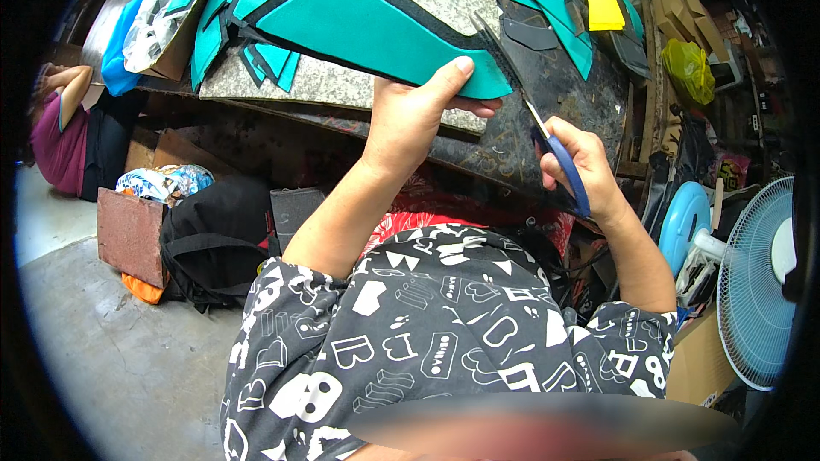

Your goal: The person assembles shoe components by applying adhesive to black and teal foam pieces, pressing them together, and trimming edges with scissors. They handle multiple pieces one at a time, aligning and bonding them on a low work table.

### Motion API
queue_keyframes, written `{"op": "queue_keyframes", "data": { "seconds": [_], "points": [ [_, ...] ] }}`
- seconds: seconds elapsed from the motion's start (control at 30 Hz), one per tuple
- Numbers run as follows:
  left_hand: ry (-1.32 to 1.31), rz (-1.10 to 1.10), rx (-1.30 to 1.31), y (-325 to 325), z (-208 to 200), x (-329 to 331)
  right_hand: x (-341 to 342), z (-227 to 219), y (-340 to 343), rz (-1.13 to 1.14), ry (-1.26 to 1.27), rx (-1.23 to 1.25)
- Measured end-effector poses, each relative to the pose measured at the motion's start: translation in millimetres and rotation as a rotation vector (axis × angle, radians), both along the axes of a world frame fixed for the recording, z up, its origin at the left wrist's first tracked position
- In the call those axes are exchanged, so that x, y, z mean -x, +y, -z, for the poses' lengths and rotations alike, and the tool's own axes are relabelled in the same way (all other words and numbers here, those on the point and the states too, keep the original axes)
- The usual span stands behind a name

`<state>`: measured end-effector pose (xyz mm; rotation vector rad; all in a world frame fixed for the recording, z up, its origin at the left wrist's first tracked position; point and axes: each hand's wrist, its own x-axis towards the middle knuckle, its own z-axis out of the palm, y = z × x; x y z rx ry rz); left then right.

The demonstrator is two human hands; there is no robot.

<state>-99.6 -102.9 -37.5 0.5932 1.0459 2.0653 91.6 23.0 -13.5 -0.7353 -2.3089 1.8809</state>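
My left hand [414,111] pinches the right end of a long teal fabric piece with a black border [359,26], thumb on top and fingers beneath. The piece is held over the worktable. In my right hand [591,158] is a pair of scissors [569,171] with blue handles, fingers wrapped through the loops. The scissors' long blades point up and away, lying along the black border at the piece's right end. Whether the blades are closed on the border I cannot tell. More teal pieces [218,43] lie heaped to the left of the held one.
A speckled board [333,101] lies on the dark worktable [589,107]. Dark grey offcuts [528,34], teal strips [555,7] and a yellow piece [604,4] are at the right. A fan [756,282] stands by my right arm. Another person [68,137] is at the far left.
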Motion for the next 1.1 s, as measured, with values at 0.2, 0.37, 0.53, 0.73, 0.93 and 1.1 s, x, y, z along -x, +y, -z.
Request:
{"op": "queue_keyframes", "data": {
  "seconds": [0.2, 0.37, 0.53, 0.73, 0.93, 1.1],
  "points": [
    [0.004, 0.011, 0.020, 0.4, -1.7, 1.6, -2.1, 2.3, 3.9, 0.013, -0.023, 0.138],
    [0.006, 0.014, 0.035, -0.7, -2.6, 2.0, 0.0, 4.9, 9.8, -0.078, -0.008, 0.047],
    [0.009, 0.013, 0.057, -1.0, -1.2, 2.8, -0.8, 5.9, 2.7, 0.016, -0.019, 0.083],
    [0.023, 0.016, 0.079, -1.5, 2.0, 3.4, -0.1, 11.6, -5.3, 0.070, -0.017, 0.117],
    [0.577, -0.355, 0.055, -5.9, -6.6, 30.2, -2.5, 4.2, 31.4, 0.185, -0.095, -0.007],
    [1.587, -0.516, 0.133, -4.7, 0.4, 91.3, -28.9, -9.3, 69.0, 0.156, -0.531, -0.960]
  ]
}}
